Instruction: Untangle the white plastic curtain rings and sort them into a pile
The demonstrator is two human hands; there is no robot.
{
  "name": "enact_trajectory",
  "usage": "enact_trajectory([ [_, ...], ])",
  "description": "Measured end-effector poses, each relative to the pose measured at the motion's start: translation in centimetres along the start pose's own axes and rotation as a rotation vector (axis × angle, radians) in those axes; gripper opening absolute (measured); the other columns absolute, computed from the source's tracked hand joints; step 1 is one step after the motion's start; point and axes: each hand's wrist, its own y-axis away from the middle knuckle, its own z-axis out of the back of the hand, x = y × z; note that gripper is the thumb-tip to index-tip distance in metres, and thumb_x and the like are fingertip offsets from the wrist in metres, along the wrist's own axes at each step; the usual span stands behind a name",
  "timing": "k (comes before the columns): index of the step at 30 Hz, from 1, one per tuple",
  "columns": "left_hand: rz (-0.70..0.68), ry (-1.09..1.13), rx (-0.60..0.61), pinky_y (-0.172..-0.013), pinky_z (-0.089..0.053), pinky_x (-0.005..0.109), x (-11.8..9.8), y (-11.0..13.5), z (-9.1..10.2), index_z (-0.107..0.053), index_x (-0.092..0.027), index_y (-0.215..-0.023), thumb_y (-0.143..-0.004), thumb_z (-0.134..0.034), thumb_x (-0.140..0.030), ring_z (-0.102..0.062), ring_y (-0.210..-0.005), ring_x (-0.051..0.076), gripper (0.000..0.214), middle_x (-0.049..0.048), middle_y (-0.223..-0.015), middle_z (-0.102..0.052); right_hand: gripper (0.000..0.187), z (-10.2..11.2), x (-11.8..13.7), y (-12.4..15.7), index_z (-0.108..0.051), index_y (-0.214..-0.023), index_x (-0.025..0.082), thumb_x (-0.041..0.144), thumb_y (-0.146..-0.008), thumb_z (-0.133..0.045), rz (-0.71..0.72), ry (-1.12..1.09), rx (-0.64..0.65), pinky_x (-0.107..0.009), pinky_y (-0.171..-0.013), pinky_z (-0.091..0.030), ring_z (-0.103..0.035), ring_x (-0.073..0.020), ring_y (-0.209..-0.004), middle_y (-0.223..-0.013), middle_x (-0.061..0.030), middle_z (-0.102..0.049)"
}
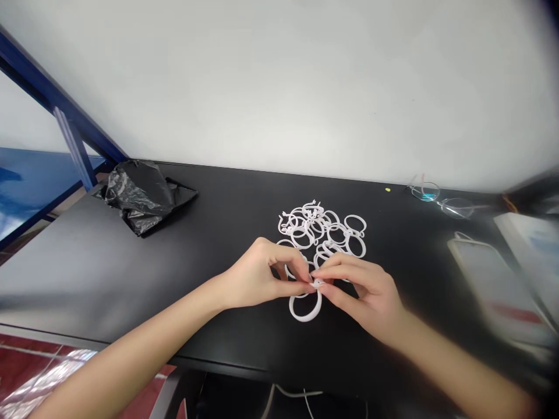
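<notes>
On the black table (pixel 227 221) lies a heap of several white plastic rings (pixel 323 230). Just in front of the heap, both hands meet over one white ring (pixel 305 311). My left hand (pixel 262 276) pinches the top of that ring with thumb and fingertips. From the other side, my right hand (pixel 362 288) pinches the same spot, at the ring's clasp. The ring's lower half hangs free below the fingers, just above the tabletop.
A crumpled black plastic bag (pixel 142 195) lies at the table's back left, by a blue metal frame (pixel 65 116). Glasses (pixel 441 198) rest at the back right. A phone (pixel 493 285) and a white book or box (pixel 533 244) sit at the right edge.
</notes>
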Motion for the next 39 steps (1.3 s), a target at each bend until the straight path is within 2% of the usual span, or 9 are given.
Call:
enact_trajectory([
  [3, 0.002, 0.035, -0.034, -0.057, -0.054, 0.019, 0.1, 0.1, 0.0, -0.068, -0.015, -0.079, -0.075, -0.076, -0.023, -0.068, -0.065, 0.012, 0.012, 0.0014, -0.075, -0.071, 0.025, 0.0, 0.0, -0.1, -0.071, -0.104, 0.029, 0.013, -0.086, -0.065, -0.097, -0.129, 0.023, -0.029, -0.063, -0.060, -0.066, -0.0145, -0.075, -0.085, -0.0017, -0.068],
  [6, -0.038, 0.108, -0.132, -0.062, -0.057, 0.024, 0.3, 0.2, 0.3, -0.065, -0.015, -0.085, -0.077, -0.076, -0.034, -0.069, -0.073, 0.016, 0.023, 0.0043, -0.082, -0.070, 0.020, 0.0, 0.2, -0.2, -0.072, -0.097, 0.028, 0.014, -0.086, -0.066, -0.162, -0.254, -0.042, -0.027, -0.057, -0.061, -0.066, -0.0128, -0.066, -0.082, -0.0006, -0.066],
  [8, -0.105, 0.125, -0.162, -0.067, -0.057, 0.027, 0.4, 0.2, 0.2, -0.061, -0.017, -0.100, -0.083, -0.066, -0.050, -0.069, -0.078, 0.017, 0.038, 0.0070, -0.091, -0.069, 0.016, -0.2, 0.4, -0.1, -0.072, -0.092, 0.027, 0.013, -0.084, -0.068, -0.148, -0.263, -0.125, -0.027, -0.051, -0.060, -0.066, -0.0126, -0.060, -0.079, -0.0002, -0.066],
  [11, -0.191, -0.006, -0.110, -0.063, -0.054, 0.027, 0.4, 0.4, -0.4, -0.054, -0.018, -0.117, -0.081, -0.055, -0.069, -0.064, -0.072, 0.015, 0.063, 0.0076, -0.096, -0.065, 0.020, -0.7, 0.3, 0.4, -0.071, -0.091, 0.026, 0.009, -0.081, -0.070, -0.022, -0.089, -0.254, -0.029, -0.054, -0.060, -0.068, -0.0155, -0.065, -0.078, -0.0012, -0.069],
  [15, -0.227, -0.273, -0.113, -0.056, -0.045, 0.024, 0.3, 0.4, -1.6, -0.059, -0.016, -0.104, -0.091, -0.047, -0.060, -0.048, -0.058, 0.011, 0.048, 0.0015, -0.073, -0.056, 0.030, -1.1, 0.3, 0.8, -0.071, -0.098, 0.027, 0.005, -0.079, -0.071, 0.155, 0.129, -0.305, -0.030, -0.059, -0.060, -0.069, -0.0177, -0.071, -0.082, -0.0030, -0.074],
  [18, -0.341, -0.343, -0.181, -0.055, -0.041, 0.024, 0.4, 0.4, -1.9, -0.060, -0.013, -0.094, -0.095, -0.034, -0.062, -0.044, -0.058, 0.011, 0.055, 0.0002, -0.066, -0.048, 0.029, -1.1, 0.6, 0.5, -0.071, -0.101, 0.027, 0.006, -0.081, -0.069, 0.177, 0.159, -0.275, -0.030, -0.059, -0.060, -0.071, -0.0180, -0.071, -0.084, -0.0035, -0.075],
  [22, -0.430, -0.323, -0.255, -0.056, -0.040, 0.025, 0.6, 0.4, -1.7, -0.060, -0.013, -0.090, -0.095, -0.028, -0.064, -0.041, -0.056, 0.011, 0.060, -0.0012, -0.063, -0.045, 0.025, -1.2, 1.2, 0.1, -0.073, -0.099, 0.024, 0.006, -0.083, -0.066, 0.193, 0.175, -0.238, -0.025, -0.055, -0.061, -0.073, -0.0165, -0.067, -0.085, -0.0034, -0.078],
  [28, -0.483, -0.284, -0.275, -0.054, -0.040, 0.023, 0.5, 0.1, -2.1, -0.058, -0.014, -0.084, -0.088, -0.042, -0.069, -0.039, -0.054, 0.010, 0.058, -0.0017, -0.062, -0.047, 0.021, -1.6, 1.5, 0.4, -0.074, -0.095, 0.023, 0.008, -0.081, -0.070, 0.149, 0.177, -0.272, -0.022, -0.055, -0.062, -0.075, -0.0163, -0.065, -0.083, -0.0017, -0.079],
  [39, -0.472, -0.244, -0.281, -0.050, -0.033, 0.021, 0.8, 0.1, -2.5, -0.058, -0.012, -0.074, -0.097, -0.037, -0.056, -0.034, -0.051, 0.007, 0.053, -0.0032, -0.059, -0.040, 0.027, -2.0, 1.3, 0.6, -0.074, -0.093, 0.025, 0.002, -0.079, -0.069, 0.144, 0.042, -0.273, -0.019, -0.049, -0.058, -0.071, -0.0127, -0.062, -0.083, 0.0004, -0.078],
])
